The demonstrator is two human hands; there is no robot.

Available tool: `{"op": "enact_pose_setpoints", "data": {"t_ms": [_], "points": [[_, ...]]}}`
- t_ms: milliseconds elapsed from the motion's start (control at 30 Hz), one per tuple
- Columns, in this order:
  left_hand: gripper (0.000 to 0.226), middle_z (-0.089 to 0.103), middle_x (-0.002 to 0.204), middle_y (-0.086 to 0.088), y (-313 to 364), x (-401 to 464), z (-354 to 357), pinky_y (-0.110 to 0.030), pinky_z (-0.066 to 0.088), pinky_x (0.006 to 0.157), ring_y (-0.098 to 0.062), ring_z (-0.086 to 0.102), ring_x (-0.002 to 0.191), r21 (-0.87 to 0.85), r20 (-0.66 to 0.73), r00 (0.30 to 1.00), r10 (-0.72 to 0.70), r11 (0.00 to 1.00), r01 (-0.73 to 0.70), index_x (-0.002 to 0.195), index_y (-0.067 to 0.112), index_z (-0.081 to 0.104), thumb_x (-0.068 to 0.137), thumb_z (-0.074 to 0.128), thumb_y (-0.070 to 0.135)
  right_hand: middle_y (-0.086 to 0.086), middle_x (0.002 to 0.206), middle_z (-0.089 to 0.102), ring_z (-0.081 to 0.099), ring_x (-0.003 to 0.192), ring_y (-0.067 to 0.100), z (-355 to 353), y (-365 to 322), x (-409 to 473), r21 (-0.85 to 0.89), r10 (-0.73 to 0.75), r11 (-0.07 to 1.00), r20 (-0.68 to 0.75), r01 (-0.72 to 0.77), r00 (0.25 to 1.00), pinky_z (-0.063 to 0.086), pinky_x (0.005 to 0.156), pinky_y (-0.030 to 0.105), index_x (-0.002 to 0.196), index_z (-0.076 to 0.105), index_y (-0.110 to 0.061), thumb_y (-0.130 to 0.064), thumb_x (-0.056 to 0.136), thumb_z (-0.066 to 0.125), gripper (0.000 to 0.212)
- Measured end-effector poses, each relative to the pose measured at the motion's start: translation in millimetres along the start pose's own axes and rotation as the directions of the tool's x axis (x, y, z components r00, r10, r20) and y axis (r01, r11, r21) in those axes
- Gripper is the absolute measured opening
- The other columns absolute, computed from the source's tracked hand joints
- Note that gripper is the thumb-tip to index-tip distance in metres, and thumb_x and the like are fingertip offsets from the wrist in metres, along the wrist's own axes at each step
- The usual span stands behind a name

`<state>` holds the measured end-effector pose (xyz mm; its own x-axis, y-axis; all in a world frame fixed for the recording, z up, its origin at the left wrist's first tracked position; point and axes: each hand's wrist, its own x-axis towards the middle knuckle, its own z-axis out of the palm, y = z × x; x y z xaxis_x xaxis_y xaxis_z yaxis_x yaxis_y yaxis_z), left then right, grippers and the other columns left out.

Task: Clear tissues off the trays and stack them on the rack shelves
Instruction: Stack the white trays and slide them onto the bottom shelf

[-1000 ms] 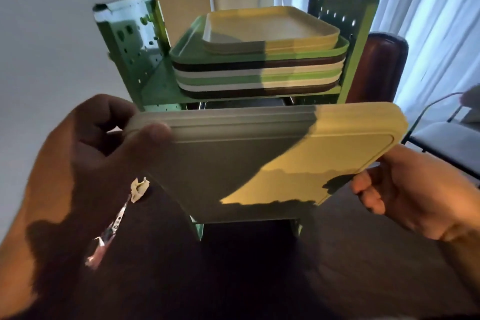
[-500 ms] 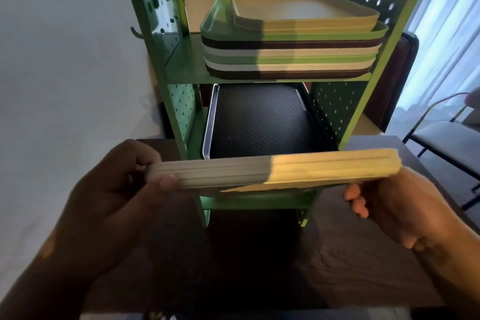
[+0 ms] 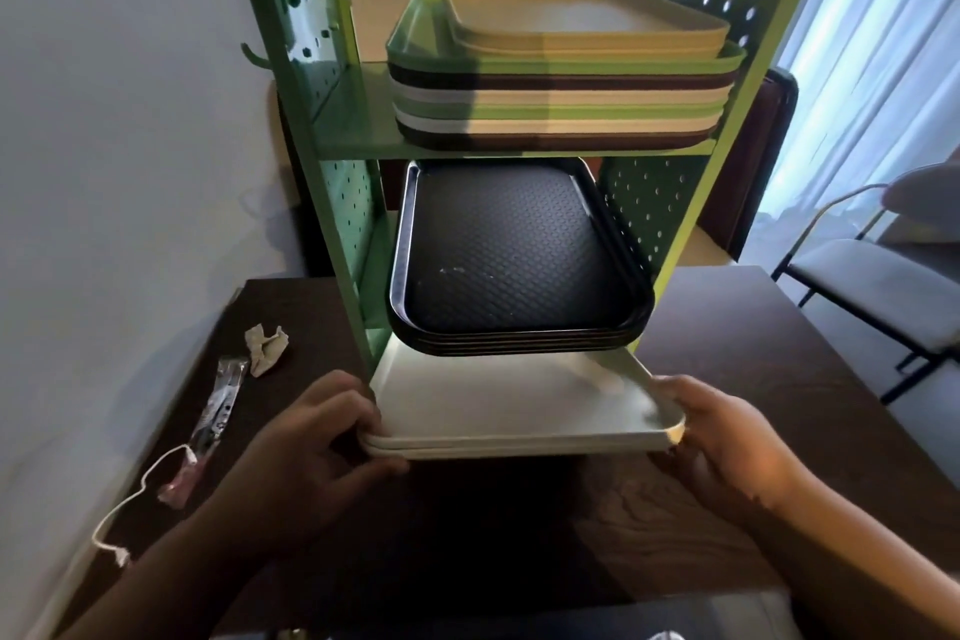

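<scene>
While the green rack (image 3: 332,203) stands at 12 o'clock on the desk (image 3: 769,379), two stacked pale trays (image 3: 519,411) lie level, long axis toward 12, under the black trays (image 3: 514,250). Left hand (image 3: 311,447) at 9 and right hand (image 3: 727,442) at 3 pinch their edges, fingers curled.

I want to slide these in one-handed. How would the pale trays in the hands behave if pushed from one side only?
The pale trays look stiff: they stay flat though the left hand and right hand hold only their ends. Smooth rims suggest the top one may slip off the lower. Pushed off-centre they would probably twist against the green rack.
</scene>
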<state>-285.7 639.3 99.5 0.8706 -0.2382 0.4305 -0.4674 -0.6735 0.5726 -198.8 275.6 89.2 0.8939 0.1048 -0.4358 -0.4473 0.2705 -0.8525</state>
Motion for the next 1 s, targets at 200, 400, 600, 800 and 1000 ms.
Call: {"op": "enact_pose_setpoints", "data": {"t_ms": [200,400,600,800,1000], "points": [[0.027,0.054,0.096,0.014,-43,-14,43,-0.031,0.054,0.068,-0.007,0.060,0.079,0.068,0.111,0.988,-0.103,0.993,0.096,0.080,0.033,0.053,0.074,0.078,0.042,0.022,0.093,0.074,0.071,0.071,0.028,-3,29,31,-0.071,0.096,0.992,-0.146,-0.107,0.985,0.060,0.061,0.034,0.116,0.066,0.005,0.015,0.086,0.056,0.033],[0.028,0.050,0.099,0.017,-68,-10,76,-0.015,0.050,0.069,0.000,0.059,0.075,0.120,0.230,0.924,-0.306,0.951,0.285,0.075,0.041,0.047,0.071,0.072,0.028,0.026,0.099,0.071,0.068,0.081,0.032,-10,51,57,-0.315,0.101,0.935,-0.214,-0.166,0.972,0.056,0.067,0.038,0.109,0.066,0.004,0.016,0.090,0.058,0.024],[0.029,0.046,0.103,0.012,-85,-1,98,-0.022,0.050,0.072,-0.010,0.061,0.075,0.293,0.227,0.866,-0.445,0.879,0.375,0.083,0.028,0.056,0.076,0.081,0.017,0.018,0.093,0.078,0.064,0.058,0.021,-13,63,87,-0.535,0.054,0.825,-0.248,-0.183,0.967,0.050,0.050,0.028,0.103,0.072,-0.007,0.009,0.084,0.067,0.025],[0.014,0.053,0.110,0.012,-75,13,104,-0.032,0.056,0.074,-0.015,0.068,0.088,0.426,0.203,0.837,-0.508,0.816,0.391,0.093,0.025,0.064,0.083,0.074,0.026,0.008,0.094,0.079,0.074,0.076,0.026,-18,69,108,-0.623,0.007,0.762,-0.266,-0.177,0.964,0.055,0.059,0.032,0.105,0.071,-0.014,-0.010,0.077,0.077,0.029],[0.033,0.053,0.125,0.006,-61,43,114,-0.036,0.057,0.084,-0.019,0.065,0.105,0.533,0.297,0.787,-0.541,0.778,0.333,0.117,0.024,0.064,0.086,0.067,0.033,0.010,0.082,0.076,0.066,0.068,0.024,-22,63,112,-0.671,-0.030,0.719,-0.290,-0.181,0.957,0.050,0.058,0.034,0.091,0.066,-0.015,-0.024,0.083,0.077,0.017]]}}
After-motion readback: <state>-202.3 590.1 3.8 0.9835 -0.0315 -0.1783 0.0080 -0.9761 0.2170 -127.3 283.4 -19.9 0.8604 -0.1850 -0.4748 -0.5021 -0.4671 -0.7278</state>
